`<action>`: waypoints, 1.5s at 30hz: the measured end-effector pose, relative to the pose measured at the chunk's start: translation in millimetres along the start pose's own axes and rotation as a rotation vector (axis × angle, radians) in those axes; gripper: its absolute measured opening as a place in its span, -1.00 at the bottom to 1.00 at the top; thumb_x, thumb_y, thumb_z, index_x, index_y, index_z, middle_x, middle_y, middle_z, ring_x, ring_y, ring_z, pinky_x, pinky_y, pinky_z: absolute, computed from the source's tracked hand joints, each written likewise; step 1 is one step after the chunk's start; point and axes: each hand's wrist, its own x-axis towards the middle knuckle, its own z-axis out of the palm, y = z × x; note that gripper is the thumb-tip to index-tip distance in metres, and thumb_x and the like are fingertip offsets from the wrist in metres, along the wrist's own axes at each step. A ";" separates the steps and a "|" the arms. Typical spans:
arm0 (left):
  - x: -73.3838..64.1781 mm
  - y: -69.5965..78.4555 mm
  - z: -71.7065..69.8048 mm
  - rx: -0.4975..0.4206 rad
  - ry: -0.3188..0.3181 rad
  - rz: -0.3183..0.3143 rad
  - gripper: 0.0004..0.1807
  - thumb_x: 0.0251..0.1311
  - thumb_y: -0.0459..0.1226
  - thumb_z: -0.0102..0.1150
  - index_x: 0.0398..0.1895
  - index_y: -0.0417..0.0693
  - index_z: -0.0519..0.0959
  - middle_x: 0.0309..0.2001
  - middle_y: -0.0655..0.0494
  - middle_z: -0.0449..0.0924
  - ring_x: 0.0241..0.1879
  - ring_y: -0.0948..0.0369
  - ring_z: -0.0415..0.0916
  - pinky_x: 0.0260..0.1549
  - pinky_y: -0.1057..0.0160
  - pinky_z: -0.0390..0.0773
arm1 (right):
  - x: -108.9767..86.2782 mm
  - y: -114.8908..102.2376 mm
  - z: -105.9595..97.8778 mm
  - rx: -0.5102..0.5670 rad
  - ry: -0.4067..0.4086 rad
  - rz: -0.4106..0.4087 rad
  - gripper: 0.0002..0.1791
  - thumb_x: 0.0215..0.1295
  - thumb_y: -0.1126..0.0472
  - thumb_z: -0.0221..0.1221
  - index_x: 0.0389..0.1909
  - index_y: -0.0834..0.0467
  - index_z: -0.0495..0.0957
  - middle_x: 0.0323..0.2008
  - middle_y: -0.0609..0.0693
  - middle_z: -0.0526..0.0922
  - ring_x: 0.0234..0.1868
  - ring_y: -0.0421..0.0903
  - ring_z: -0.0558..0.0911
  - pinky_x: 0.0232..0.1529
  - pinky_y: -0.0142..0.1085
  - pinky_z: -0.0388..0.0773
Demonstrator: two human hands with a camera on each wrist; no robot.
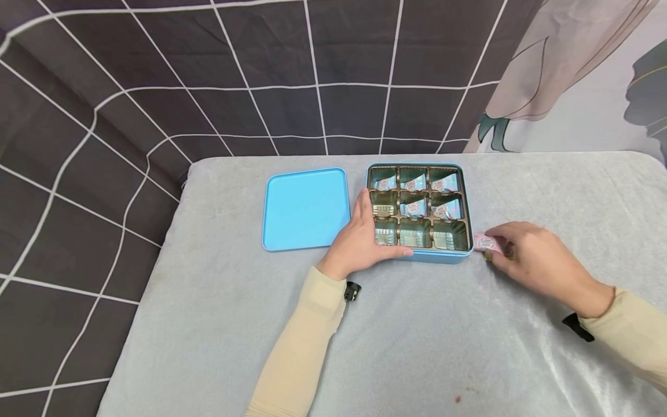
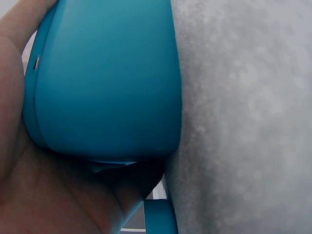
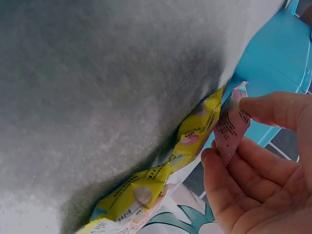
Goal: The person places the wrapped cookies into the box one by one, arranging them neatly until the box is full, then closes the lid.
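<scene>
The right hand (image 1: 544, 263) pinches a pink packet (image 1: 487, 242) just beside the tin's (image 1: 443, 258) near right corner; probably light and slippery-wrapped, it seems best held across its thicker middle. The left hand (image 1: 359, 246), thumb spread, braces the tin's near left corner.

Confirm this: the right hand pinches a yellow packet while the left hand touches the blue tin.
Wrong colour: the right wrist view shows that the right hand pinches a pink packet. The left hand does touch the blue tin.
</scene>
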 end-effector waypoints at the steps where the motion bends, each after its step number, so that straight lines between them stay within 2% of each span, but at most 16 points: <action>1: 0.0 0.0 -0.1 0.000 0.000 -0.001 0.56 -0.10 0.39 0.39 0.59 -0.03 -0.55 0.62 0.06 -0.59 0.55 0.03 -0.06 0.11 0.04 0.52 | 0.0 0.2 -0.5 -0.001 0.000 0.006 -0.64 -0.09 0.35 0.43 -0.17 0.28 0.69 -0.41 -0.03 0.65 -0.42 -0.19 0.50 -0.40 -0.16 0.48; 11: -0.6 0.2 -0.5 0.003 -0.005 -0.004 0.56 -0.09 0.39 0.38 0.58 -0.01 -0.56 0.62 0.06 -0.59 0.53 0.02 0.00 0.06 0.08 0.54 | 0.5 0.8 -4.6 -0.008 -0.004 0.056 -0.59 -0.12 0.38 0.42 -0.13 0.31 0.68 -0.32 0.08 0.67 -0.39 -0.09 0.50 -0.40 -0.13 0.44; 15: -0.6 0.0 -0.5 0.004 -0.008 -0.007 0.55 -0.09 0.39 0.38 0.58 -0.01 -0.57 0.62 0.06 -0.59 0.52 0.01 0.04 0.02 0.09 0.56 | 0.3 0.7 -6.1 -0.004 -0.002 0.082 -0.58 -0.11 0.38 0.42 -0.12 0.30 0.68 -0.35 0.03 0.65 -0.39 -0.10 0.48 -0.40 -0.22 0.40; 22: -0.7 -0.1 -0.6 0.010 -0.004 -0.006 0.55 -0.09 0.40 0.37 0.58 -0.02 -0.56 0.62 0.05 -0.58 0.51 0.01 0.07 0.00 0.10 0.56 | 0.9 3.2 -9.7 0.020 0.007 0.114 -0.57 -0.13 0.39 0.43 -0.12 0.33 0.67 -0.34 0.09 0.70 -0.40 -0.07 0.56 -0.40 -0.44 0.37; 35: -0.6 1.0 -1.2 0.005 -0.012 -0.012 0.55 -0.09 0.39 0.37 0.58 0.00 -0.57 0.62 0.07 -0.59 0.48 0.00 0.14 -0.08 0.12 0.58 | 6.2 3.5 -18.3 -0.008 0.089 0.151 -0.59 -0.13 0.37 0.41 -0.13 0.30 0.69 -0.41 0.05 0.64 -0.47 -0.15 0.44 -0.45 -0.51 0.26; 40: -0.3 0.3 -0.8 0.007 -0.011 -0.012 0.55 -0.09 0.40 0.37 0.58 0.01 -0.58 0.62 0.07 -0.60 0.50 0.01 0.10 -0.04 0.11 0.57 | 7.8 3.8 -21.9 0.006 0.094 0.193 -0.58 -0.08 0.37 0.38 -0.09 0.30 0.68 -0.31 0.15 0.69 -0.47 -0.20 0.49 -0.44 -0.56 0.28; 45: -0.7 0.4 -0.8 0.008 -0.007 -0.006 0.56 -0.10 0.40 0.37 0.58 -0.01 -0.57 0.62 0.07 -0.59 0.48 0.00 0.15 -0.05 0.11 0.58 | 9.5 2.3 -25.9 0.015 0.112 0.218 -0.58 -0.03 0.36 0.37 -0.05 0.28 0.68 -0.26 0.15 0.72 -0.47 -0.12 0.57 -0.43 -0.61 0.27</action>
